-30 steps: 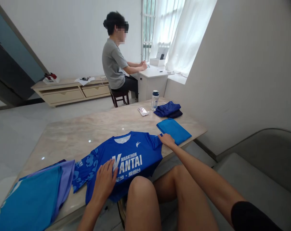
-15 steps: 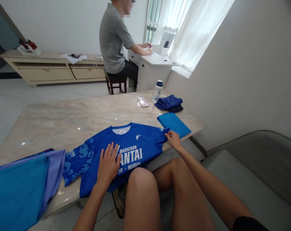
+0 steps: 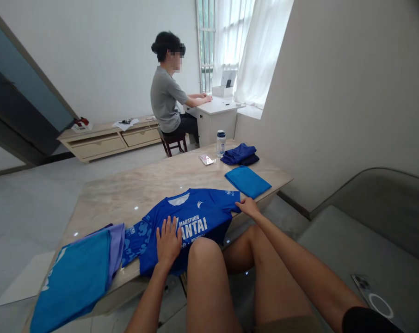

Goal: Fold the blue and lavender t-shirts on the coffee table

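A blue T-shirt with white lettering lies spread on the marble-topped table, its lower part hanging over the near edge. My left hand rests flat on the shirt's chest, fingers spread, covering some of the print. At the end of the right-hand sleeve, my right hand pinches the cuff between thumb and fingers. Just beyond that hand is a folded bright-blue cloth. Left of the shirt, a teal garment lies over a lavender one, draping off the table's edge.
Farther back are a dark-blue bundle of clothing, a water bottle and a phone. Another phone lies on the grey sofa at right. A person sits at a white desk by the window.
The camera view has tilted up and turned left, showing more floor and wall. The pinched sleeve now lies flatter and straighter. My left hand stays on the shirt.
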A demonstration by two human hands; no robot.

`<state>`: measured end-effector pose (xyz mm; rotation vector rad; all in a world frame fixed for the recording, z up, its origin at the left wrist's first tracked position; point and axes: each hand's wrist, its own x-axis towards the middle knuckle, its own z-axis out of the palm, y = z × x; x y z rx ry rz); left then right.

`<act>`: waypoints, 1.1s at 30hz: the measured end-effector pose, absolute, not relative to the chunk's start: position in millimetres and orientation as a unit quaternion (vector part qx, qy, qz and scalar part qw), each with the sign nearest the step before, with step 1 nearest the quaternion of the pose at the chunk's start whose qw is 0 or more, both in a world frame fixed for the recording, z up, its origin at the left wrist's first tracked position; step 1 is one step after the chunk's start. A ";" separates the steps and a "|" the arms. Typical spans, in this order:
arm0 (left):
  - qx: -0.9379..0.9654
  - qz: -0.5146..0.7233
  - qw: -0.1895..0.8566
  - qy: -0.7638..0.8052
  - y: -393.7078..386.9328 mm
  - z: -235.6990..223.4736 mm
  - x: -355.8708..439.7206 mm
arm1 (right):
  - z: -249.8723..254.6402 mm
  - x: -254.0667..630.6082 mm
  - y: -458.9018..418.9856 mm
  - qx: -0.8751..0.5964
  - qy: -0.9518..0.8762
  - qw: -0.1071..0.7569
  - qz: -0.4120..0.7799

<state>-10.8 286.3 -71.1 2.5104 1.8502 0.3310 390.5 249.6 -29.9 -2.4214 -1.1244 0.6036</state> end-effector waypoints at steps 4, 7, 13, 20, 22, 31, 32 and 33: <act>0.797 0.111 -0.003 0.594 285.3 -74.4 -11.0 | -37.9 395.4 252.8 -0.872 -0.377 0.202 0.238; 0.798 0.114 -0.005 0.592 283.6 -72.1 -10.3 | -38.7 392.8 263.3 -0.887 -0.358 0.199 0.211; 0.800 0.119 0.014 0.588 279.1 -67.8 -8.6 | -31.1 376.8 272.4 -0.873 -0.420 0.207 0.135; 0.795 0.134 0.021 0.591 277.5 -68.2 -6.3 | -4.4 343.2 285.8 -0.838 -0.518 0.153 0.073; 0.796 0.133 0.023 0.590 276.7 -67.6 -6.0 | 5.5 321.6 294.9 -0.821 -0.549 0.141 0.067; 0.792 0.134 0.028 0.594 276.6 -66.8 -2.8 | 8.0 266.6 314.4 -0.692 -0.645 0.226 0.232; 0.793 0.132 0.032 0.594 276.9 -66.2 -2.9 | 1.8 270.6 311.6 -0.694 -0.650 0.224 0.213; 0.794 0.131 0.039 0.593 277.2 -65.5 -4.1 | -5.7 274.3 307.7 -0.692 -0.663 0.215 0.189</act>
